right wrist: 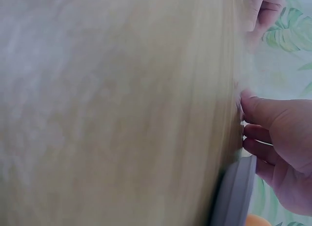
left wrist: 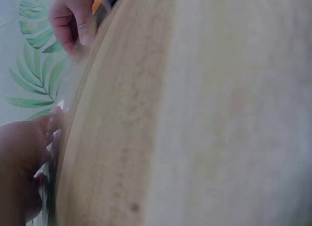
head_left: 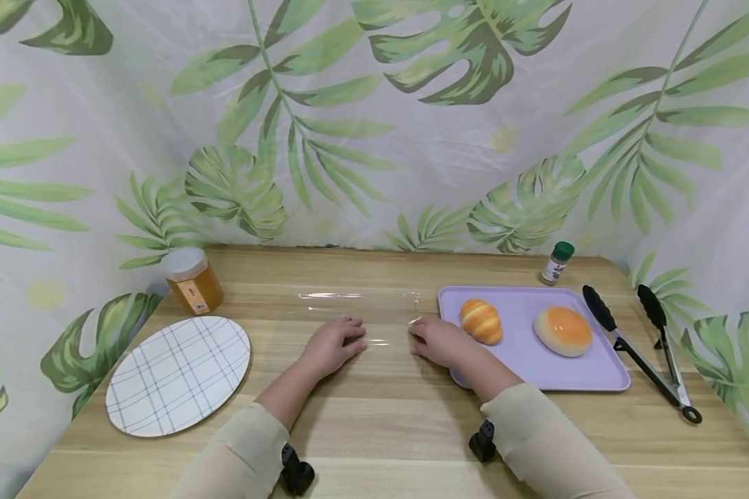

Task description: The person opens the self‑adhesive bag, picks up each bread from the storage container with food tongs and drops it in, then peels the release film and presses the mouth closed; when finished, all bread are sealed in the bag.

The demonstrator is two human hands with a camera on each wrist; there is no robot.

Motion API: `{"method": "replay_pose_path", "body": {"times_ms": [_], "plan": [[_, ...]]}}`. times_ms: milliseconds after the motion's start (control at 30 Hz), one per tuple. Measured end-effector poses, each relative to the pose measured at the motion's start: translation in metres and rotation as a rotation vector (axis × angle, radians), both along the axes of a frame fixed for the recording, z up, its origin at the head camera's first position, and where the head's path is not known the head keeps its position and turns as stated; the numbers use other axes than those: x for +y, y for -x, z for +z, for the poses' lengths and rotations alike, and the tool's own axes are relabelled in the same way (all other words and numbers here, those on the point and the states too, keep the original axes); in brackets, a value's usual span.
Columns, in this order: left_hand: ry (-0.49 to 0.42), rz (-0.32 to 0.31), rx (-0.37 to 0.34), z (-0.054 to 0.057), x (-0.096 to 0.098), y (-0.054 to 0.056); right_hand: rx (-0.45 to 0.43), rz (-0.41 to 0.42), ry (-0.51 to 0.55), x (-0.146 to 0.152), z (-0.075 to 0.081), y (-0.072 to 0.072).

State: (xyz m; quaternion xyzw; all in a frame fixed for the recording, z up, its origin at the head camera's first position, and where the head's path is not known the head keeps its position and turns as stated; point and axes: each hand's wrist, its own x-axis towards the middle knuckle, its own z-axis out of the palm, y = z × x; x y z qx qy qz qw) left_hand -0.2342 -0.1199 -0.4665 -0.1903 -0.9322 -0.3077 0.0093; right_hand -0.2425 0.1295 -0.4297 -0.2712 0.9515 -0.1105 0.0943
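A transparent plastic sheet (head_left: 356,315) lies on the wooden table, visible mainly by its glints and thin edges. My left hand (head_left: 333,344) rests over its left part, thumb and fingers spread apart with the fingertips down on it. Over at the right edge, my right hand (head_left: 442,341) touches the sheet with its fingertips, close beside the purple tray (head_left: 524,374). In the right wrist view the thumb and fingers of the right hand (right wrist: 285,143) reach down at the tabletop, with a gap between them. The left wrist view shows the left hand (left wrist: 22,162) low over the sheet.
On the tray sit a croissant-shaped bread (head_left: 481,321) and a round bun (head_left: 563,332). Black-tipped tongs (head_left: 646,371) lie to its right, and a green-capped spice bottle (head_left: 557,264) stands behind. At left are an oval checked plate (head_left: 177,378) and an amber jar (head_left: 193,284).
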Motion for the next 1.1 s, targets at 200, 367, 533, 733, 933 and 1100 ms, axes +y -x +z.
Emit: {"method": "replay_pose_path", "body": {"times_ms": [200, 367, 533, 733, 933, 1100], "plan": [[-0.026, 0.021, -0.004, 0.000, -0.002, 0.000, -0.018, -0.038, 0.040, 0.000, -0.002, 0.002], [-0.070, 0.052, 0.004, 0.000, -0.005, 0.000, -0.009, -0.015, 0.057, 0.000, -0.003, 0.002], [-0.157, 0.096, -0.015, 0.008, -0.010, -0.005, -0.004, 0.007, 0.068, 0.001, -0.004, 0.003], [-0.263, 0.107, -0.030, 0.021, -0.015, -0.010, -0.040, -0.013, 0.092, -0.002, -0.004, 0.001], [-0.293, 0.092, -0.014, 0.027, -0.020, -0.015, -0.080, -0.037, 0.116, -0.008, -0.005, -0.003], [-0.298, 0.109, -0.017, 0.030, -0.024, -0.018, -0.061, -0.031, 0.117, -0.009, -0.005, -0.005]]}}
